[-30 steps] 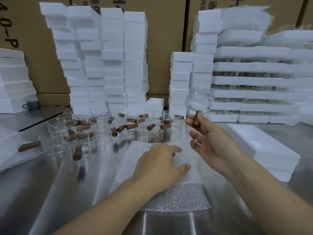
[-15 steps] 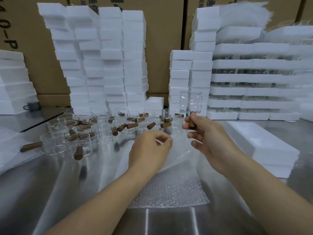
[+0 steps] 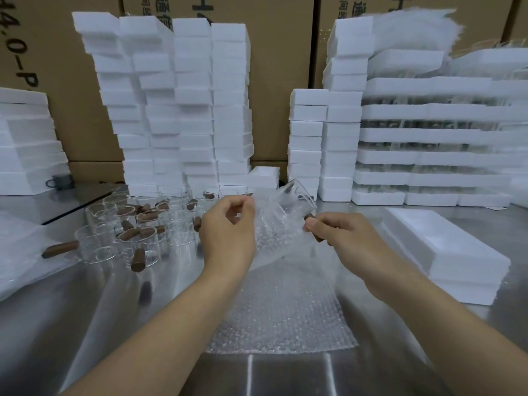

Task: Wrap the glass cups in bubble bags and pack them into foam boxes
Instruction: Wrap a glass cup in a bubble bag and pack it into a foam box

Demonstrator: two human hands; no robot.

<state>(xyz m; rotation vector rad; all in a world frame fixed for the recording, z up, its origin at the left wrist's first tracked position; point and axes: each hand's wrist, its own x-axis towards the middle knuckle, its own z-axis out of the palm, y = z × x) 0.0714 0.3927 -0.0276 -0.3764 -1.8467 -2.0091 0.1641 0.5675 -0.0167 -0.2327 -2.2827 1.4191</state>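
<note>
My right hand (image 3: 340, 238) grips the brown wooden handle of a clear glass cup (image 3: 294, 202), tilted with its body partly inside a bubble bag (image 3: 274, 232). My left hand (image 3: 228, 227) pinches the bag's upper edge and holds it lifted off the steel table. A pile of flat bubble bags (image 3: 283, 321) lies below both hands. Several more glass cups with wooden handles (image 3: 134, 232) stand and lie in a cluster at the left. An open white foam box (image 3: 445, 247) sits on the table to the right of my right hand.
Tall stacks of white foam boxes (image 3: 183, 104) line the back against cardboard cartons (image 3: 283, 52), with more stacks at the far left (image 3: 25, 144) and right (image 3: 428, 138). A small grey mug (image 3: 60, 181) stands back left. Bare steel table (image 3: 85, 324) lies in front left.
My left hand rose from the flat pile, pinched a bubble bag and lifted it. My right hand brought the cup down and tilted it into the bag's mouth.
</note>
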